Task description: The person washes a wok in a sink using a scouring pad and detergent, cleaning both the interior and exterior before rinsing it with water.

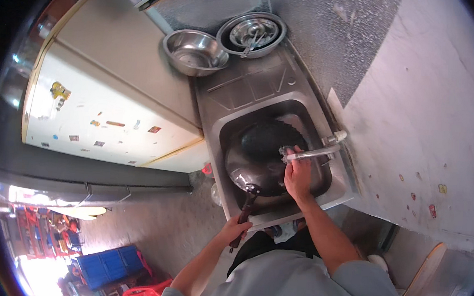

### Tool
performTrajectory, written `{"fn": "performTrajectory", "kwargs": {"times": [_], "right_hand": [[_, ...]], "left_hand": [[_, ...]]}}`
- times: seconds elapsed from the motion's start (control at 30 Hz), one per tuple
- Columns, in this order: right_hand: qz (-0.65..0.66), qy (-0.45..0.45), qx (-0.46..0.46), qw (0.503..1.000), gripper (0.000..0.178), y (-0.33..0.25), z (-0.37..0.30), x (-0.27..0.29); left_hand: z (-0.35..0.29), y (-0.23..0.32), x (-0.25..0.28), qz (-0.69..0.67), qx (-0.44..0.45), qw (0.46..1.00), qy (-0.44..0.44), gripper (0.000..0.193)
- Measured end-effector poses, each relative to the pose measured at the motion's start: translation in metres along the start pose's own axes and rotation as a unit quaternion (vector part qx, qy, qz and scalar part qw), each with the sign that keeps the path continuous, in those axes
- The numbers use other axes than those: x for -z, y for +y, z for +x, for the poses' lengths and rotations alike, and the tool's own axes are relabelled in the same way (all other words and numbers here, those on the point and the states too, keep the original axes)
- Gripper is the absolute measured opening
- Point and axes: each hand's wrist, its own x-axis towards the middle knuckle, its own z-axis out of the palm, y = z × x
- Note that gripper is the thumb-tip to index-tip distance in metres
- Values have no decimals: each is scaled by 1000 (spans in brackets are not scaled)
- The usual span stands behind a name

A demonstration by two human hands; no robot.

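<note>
A dark, round wok (240, 158) with a long handle (247, 207) rests tilted in the stainless steel sink (321, 111). My left hand (233, 230) is closed around the handle near the sink's front edge. Over the right side of the wok, my right hand (298, 178) is closed on a greyish scrubber (285, 151), mostly covered by my fingers. The metal faucet (320, 152) reaches over that hand from the right rim. Whether water runs from it, I cannot tell.
A steel basin (194, 55) stands at the drainboard's (253, 85) far left, beside nested bowls (252, 33) holding utensils. A white refrigerator (101, 104) with stickers flanks the sink on the left, and a pale wall (422, 135) on the right. Red plastic chairs (147, 295) sit at lower left.
</note>
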Motion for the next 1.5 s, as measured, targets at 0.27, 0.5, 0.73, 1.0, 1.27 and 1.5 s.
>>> {"fn": "performTrajectory", "kwargs": {"times": [0.27, 0.5, 0.73, 1.0, 1.27, 1.5], "right_hand": [[-28, -103, 119, 987, 51, -56, -33, 4], [5, -160, -30, 987, 31, 19, 62, -46], [81, -41, -371, 924, 43, 117, -9, -73], [48, -77, -94, 991, 56, -52, -81, 3], [22, -37, -62, 997, 52, -25, -28, -8], [31, -37, -71, 996, 52, -2, -29, -20]], "left_hand": [[-13, -10, 7, 201, 9, 973, 114, 28], [-18, -22, 19, 173, 56, 974, 134, 28], [-13, -12, 18, 139, 61, 984, 93, 24], [-2, -5, 5, 89, -44, 988, 115, 36], [42, 24, -2, 118, 27, 987, 108, 25], [45, -16, 24, 321, -78, 905, 267, 23]]}}
